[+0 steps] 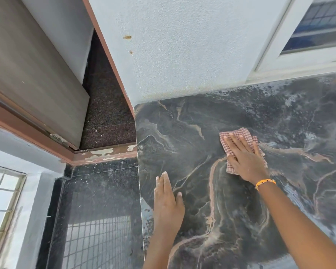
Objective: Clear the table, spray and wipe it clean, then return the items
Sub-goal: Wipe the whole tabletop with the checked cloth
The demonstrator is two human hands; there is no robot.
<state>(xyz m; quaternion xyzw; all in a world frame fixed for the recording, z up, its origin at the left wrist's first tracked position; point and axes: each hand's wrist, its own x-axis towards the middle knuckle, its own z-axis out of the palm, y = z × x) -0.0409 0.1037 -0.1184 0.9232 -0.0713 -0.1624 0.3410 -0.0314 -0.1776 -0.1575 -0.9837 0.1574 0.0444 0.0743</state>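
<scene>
From the head camera I look down on a dark marbled table (192,133) with pale pink and tan veins running across it, its far edge set against a white textured wall (182,55). My right hand (244,158) lies flat on a pink checked cloth (239,135), fingers straight and held close together, palm pressing the cloth onto the tabletop toward the middle of the slab; the cloth shows beyond my fingertips and along the thumb side, the rest is hidden under the hand. An orange beaded bracelet (265,183) sits on that wrist. My left hand (168,202) rests palm down on the bare surface near the table's left edge, fingers straight and together, thumb slightly apart, holding nothing. The two hands are well apart, the left one nearer to me. Near the far right part of the tabletop I see a scatter of wet-looking droplets and smears (291,98); I cannot tell what the liquid is. To the left of the table lies a dark speckled floor (101,191) catching the reflection of a window grille, and beyond it a doorway with a brown frame (109,55) whose paint is chipped at the threshold (103,153). A window (318,26) shows at the upper right.
</scene>
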